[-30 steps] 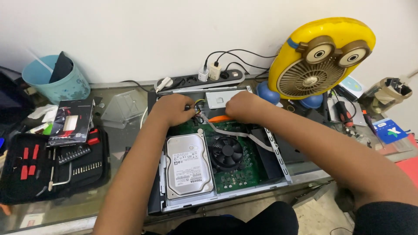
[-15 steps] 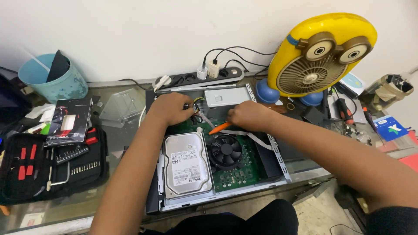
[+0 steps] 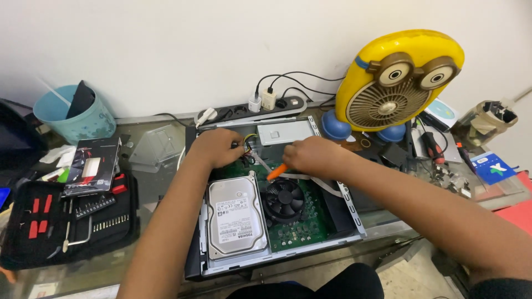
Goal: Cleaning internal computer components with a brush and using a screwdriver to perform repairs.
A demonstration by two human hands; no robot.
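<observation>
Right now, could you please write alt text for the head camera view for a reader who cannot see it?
A person's left hand and right hand, which grips an orange-handled tool, work inside an open desktop computer case on a glass table. A hard drive and cooling fan sit inside; a screwdriver kit lies left, a yellow desk fan right.

Two hands, the left hand [image 3: 217, 148] and the right hand [image 3: 311, 156], work inside one open computer case [image 3: 350, 218], which holds one silver hard drive [image 3: 236, 217], one round black cooler fan [image 3: 281, 198] and one green circuit board [image 3: 302, 227]; one orange-handled screwdriver [image 3: 276, 171] sits in the right hand. On the desk [image 3: 149, 182] stand one yellow cartoon-faced fan [image 3: 398, 80], one teal bucket [image 3: 77, 119], one black tool kit [image 3: 61, 221] and one black power strip [image 3: 249, 108] carrying two white plugs.
</observation>
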